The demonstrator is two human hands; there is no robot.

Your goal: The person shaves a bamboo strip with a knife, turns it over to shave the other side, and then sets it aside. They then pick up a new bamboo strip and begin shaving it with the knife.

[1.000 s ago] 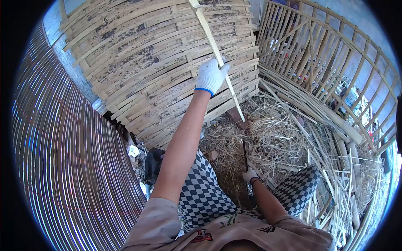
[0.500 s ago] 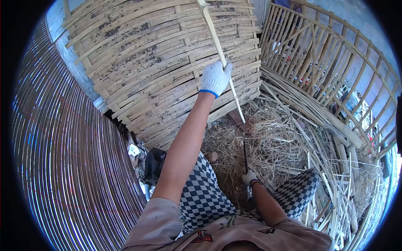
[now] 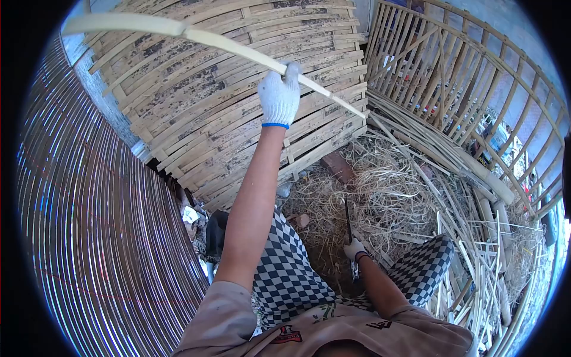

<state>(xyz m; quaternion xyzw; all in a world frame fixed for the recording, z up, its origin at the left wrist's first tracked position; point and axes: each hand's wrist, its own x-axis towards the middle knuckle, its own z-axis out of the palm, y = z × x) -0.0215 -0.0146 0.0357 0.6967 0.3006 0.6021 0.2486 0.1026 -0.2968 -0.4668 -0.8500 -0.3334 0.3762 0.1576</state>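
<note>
My left hand (image 3: 279, 100), in a white knitted glove with a blue cuff, is closed around a long pale bamboo strip (image 3: 232, 47). The strip runs slantwise from the upper left down to a thin end at the right, in front of the woven bamboo panel. Low between my knees, my gloved right hand (image 3: 355, 250) grips a knife (image 3: 348, 215) with a long, narrow dark blade pointing away from me. Strip and blade are apart. Curly bamboo shavings (image 3: 389, 193) cover the ground around the knife, and a reddish brick (image 3: 339, 169) lies beyond its tip.
Ahead stands the large woven bamboo panel (image 3: 196, 89). A slatted bamboo fence (image 3: 452, 77) curves along the right, with bamboo poles (image 3: 446, 154) at its foot. Split strips (image 3: 482, 279) are heaped beside my right knee. A ribbed, shiny surface (image 3: 95, 196) fills the left side.
My left hand has moved left and slightly up. The bamboo strip has swung from steep to a shallow slant, its lower end lifting away from the brick. My right hand and the knife have barely moved.
</note>
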